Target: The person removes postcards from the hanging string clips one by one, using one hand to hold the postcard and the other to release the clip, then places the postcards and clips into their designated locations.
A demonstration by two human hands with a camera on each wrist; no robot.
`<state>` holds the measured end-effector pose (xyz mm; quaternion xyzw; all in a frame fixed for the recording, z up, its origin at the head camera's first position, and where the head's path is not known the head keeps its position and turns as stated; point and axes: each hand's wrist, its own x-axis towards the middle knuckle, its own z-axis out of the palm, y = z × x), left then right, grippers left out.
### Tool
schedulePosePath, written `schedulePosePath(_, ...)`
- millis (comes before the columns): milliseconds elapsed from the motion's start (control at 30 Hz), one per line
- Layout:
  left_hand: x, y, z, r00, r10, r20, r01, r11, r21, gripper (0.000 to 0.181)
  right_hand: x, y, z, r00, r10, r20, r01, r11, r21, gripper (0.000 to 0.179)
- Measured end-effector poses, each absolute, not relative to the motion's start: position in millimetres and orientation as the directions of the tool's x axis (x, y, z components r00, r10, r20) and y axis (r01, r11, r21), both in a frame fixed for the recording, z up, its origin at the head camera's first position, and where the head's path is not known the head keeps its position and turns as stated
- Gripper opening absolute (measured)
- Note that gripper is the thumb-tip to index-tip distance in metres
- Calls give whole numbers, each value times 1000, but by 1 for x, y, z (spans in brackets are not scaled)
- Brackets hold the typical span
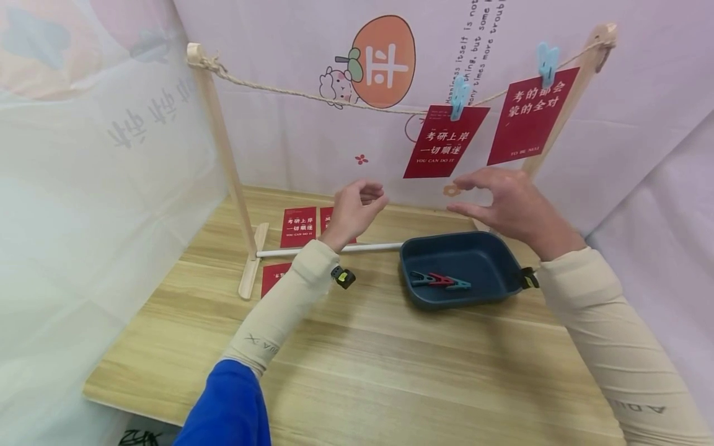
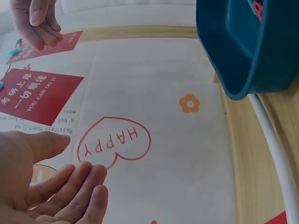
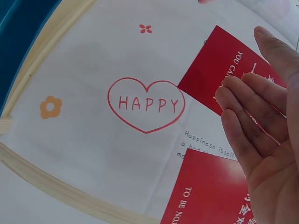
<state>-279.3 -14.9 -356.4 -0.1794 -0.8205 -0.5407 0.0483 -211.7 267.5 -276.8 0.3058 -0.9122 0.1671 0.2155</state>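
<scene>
Two red cards hang from a twine line, the nearer card (image 1: 440, 152) under a light blue clothespin (image 1: 459, 99) and the other red card (image 1: 532, 118) under a second blue clothespin (image 1: 548, 65). Just below and right of the nearer card is my right hand (image 1: 502, 198), thumb and fingers apart, holding nothing. Left of that card, my left hand (image 1: 359, 207) hovers above the table with loosely bent fingers. In the left wrist view the left palm (image 2: 56, 191) is bare, and the right wrist view shows the right palm (image 3: 271, 172) bare too.
A dark blue tray (image 1: 463, 297) holds several clothespins (image 1: 440, 280). More red cards (image 1: 299, 226) lie on the wooden table (image 1: 390, 371) at left, partly hidden by my left arm. Wooden posts (image 1: 223, 148) carry the twine (image 1: 312, 96), with a white rod (image 1: 379, 247) low between them.
</scene>
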Motion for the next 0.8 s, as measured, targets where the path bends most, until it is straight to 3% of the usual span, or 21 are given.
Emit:
schedulePosePath(333,-280,-1,-344,-909,249,335,406,345,846,35,-210,266,-262,-680,-479,555,-648,747,-150,52)
schedulePosePath(800,-286,18,-334,-856,237,460,515,305,801,32,-208,258,-243,-671,-371,642,-591,791,-161,52)
